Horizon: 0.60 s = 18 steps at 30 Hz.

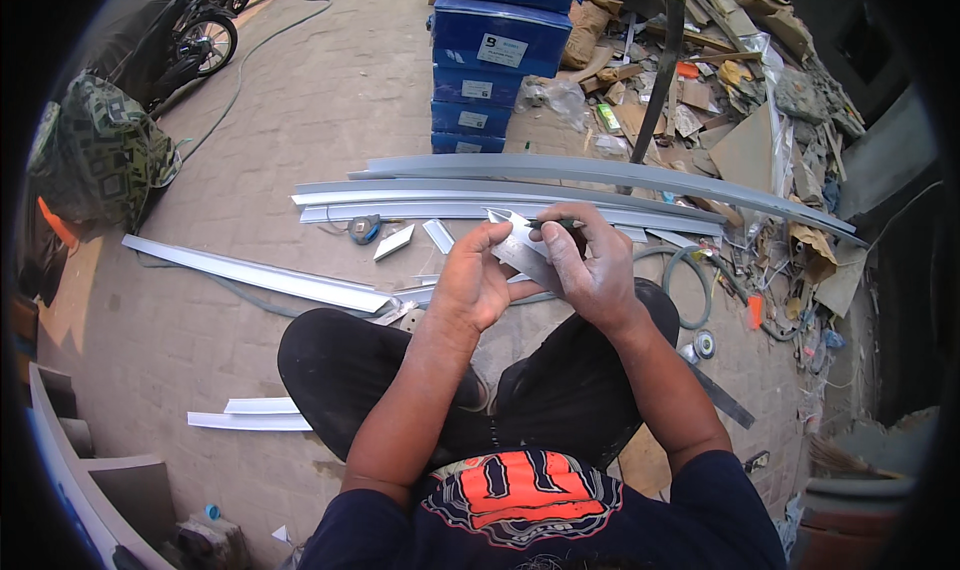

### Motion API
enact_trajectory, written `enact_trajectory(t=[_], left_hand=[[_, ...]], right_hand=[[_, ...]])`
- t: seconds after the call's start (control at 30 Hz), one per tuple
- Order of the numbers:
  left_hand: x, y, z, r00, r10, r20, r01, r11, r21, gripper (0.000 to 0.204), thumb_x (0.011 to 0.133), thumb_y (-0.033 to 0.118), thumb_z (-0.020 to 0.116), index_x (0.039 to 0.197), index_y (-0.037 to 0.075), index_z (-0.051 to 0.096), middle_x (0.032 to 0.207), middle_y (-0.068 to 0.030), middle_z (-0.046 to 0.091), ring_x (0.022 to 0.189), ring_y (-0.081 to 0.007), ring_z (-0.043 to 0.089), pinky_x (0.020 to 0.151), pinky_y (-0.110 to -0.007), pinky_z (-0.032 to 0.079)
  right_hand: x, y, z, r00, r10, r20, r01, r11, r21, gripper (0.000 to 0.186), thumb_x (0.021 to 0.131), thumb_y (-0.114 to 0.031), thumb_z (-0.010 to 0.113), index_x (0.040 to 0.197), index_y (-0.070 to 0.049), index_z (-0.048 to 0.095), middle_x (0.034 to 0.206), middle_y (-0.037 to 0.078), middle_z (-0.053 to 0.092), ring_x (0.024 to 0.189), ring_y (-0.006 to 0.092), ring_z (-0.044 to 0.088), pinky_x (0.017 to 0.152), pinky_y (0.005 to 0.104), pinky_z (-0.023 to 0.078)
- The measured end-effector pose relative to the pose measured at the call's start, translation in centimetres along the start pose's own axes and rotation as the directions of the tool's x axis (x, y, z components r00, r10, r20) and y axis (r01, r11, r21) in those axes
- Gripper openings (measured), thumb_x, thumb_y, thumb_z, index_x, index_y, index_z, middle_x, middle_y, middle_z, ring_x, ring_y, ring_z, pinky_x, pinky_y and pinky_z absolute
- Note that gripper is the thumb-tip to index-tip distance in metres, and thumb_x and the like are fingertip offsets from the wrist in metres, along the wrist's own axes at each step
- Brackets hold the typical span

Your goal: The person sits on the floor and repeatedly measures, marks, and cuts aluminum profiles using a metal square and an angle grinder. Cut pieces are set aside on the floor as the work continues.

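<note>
My left hand (475, 277) grips a short piece of silver-and-white metal profile (527, 258), thumb on its upper end. In my right hand (588, 262) is a dark pen or pencil (558, 224), pinched between thumb and fingers, its tip pointing left over the profile's upper end. The side of that hand rests against the profile. Just beyond lie a blue tape measure (365, 230) and two short angled offcuts, one white (394, 243) and another (438, 236) nearer my hands. Long metal profiles (500, 192) stretch across the ground past both hands.
One long profile (260, 278) lies at left, with shorter strips (250, 420) beside my knee. Blue boxes (500, 40) are stacked ahead. Debris (720, 100) heaps at far right around an upright post (660, 90). A hose (690, 290) coils near my right knee; a motorbike (205, 45) stands far left.
</note>
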<state>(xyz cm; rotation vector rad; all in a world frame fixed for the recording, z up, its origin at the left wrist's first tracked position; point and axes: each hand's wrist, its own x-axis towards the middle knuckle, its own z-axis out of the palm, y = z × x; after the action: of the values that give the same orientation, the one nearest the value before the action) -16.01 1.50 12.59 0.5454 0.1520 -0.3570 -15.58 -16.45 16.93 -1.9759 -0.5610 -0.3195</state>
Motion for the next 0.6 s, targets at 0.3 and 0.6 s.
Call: enact_trajectory(t=[0.3,0.6], left_hand=[[-0.2,0.09,0.17,1.0,0.019,-0.001,-0.019,0.999,0.037,0.047,0.107,0.026,0.062,0.146,0.001,0.053,0.144,-0.0216,0.058,0.138,-0.0419,0.06,0.108,-0.079,0.051],[-0.34,-0.03,0.32,0.999,0.032,0.024,-0.033,0.999,0.012,0.048,0.109,0.029,0.06,0.146,0.0,0.052,0.143,-0.0218,0.059,0.136,-0.0397,0.061,0.105,-0.075,0.056]], right_hand=[[0.05,-0.07,-0.23,1.0,0.021,-0.001,-0.021,1.0,0.006,0.02,0.108,-0.012,0.068,0.121,0.002,0.071,0.099,0.014,0.081,0.085,0.0157,0.077,0.076,0.0316,0.061],[0.11,0.11,-0.16,0.998,-0.067,0.014,0.068,0.994,-0.087,0.018,0.106,-0.01,0.07,0.118,0.004,0.074,0.102,0.016,0.081,0.094,0.0214,0.082,0.082,0.0346,0.064]])
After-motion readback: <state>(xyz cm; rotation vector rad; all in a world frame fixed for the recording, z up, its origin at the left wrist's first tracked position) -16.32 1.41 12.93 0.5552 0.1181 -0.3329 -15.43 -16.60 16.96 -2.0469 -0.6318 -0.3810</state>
